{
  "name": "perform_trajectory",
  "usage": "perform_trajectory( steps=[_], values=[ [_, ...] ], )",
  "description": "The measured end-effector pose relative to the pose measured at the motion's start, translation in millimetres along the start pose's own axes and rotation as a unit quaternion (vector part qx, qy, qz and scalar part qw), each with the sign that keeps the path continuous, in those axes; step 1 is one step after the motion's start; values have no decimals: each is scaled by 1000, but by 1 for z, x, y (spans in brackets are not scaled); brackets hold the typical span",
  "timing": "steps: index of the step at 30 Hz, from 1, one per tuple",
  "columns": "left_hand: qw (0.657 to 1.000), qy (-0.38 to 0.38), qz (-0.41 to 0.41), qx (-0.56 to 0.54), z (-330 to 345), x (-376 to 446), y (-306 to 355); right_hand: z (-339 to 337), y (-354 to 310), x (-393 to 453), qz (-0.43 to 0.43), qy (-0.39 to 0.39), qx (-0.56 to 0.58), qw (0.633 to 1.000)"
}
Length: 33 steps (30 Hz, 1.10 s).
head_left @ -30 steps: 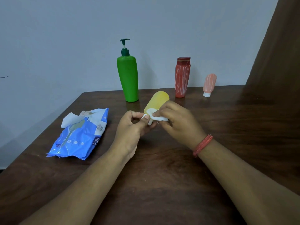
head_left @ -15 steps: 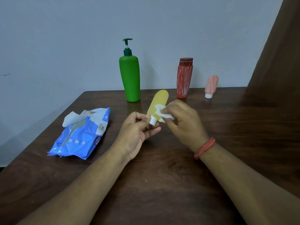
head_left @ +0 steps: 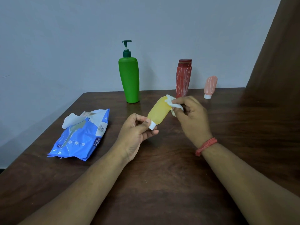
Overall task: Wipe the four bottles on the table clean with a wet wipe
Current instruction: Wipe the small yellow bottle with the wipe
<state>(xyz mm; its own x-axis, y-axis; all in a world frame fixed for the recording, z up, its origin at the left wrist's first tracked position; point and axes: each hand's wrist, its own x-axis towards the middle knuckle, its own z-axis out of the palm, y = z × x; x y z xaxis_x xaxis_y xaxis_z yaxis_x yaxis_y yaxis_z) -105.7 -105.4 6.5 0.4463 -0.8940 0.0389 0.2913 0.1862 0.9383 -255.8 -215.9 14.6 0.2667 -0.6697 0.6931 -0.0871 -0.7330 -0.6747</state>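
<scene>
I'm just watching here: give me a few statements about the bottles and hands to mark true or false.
1. The left hand holds the yellow bottle by its white cap end. True.
2. The right hand is empty. False: it pinches a wet wipe against the bottle.
3. The green pump bottle lies on its side. False: it stands upright.
4. The wipes pack lies left of the hands. True.
</scene>
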Motion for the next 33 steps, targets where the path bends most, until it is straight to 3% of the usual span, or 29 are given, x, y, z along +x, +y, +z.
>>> perform_trajectory(
  steps=[7,13,21,33],
  values=[
    [1000,9,-4,-30,0,2,2,11,-8,-12,-79,-96,-52,991],
    [1000,-29,0,-2,8,-4,-3,-2,-6,3,-22,36,-52,998],
    [1000,15,-5,-25,-2,0,0,17,-7,-14,-99,-118,-83,984],
    [998,30,-17,-50,1,0,0,19,-14,-18,-167,-147,-151,963]
  ],
)
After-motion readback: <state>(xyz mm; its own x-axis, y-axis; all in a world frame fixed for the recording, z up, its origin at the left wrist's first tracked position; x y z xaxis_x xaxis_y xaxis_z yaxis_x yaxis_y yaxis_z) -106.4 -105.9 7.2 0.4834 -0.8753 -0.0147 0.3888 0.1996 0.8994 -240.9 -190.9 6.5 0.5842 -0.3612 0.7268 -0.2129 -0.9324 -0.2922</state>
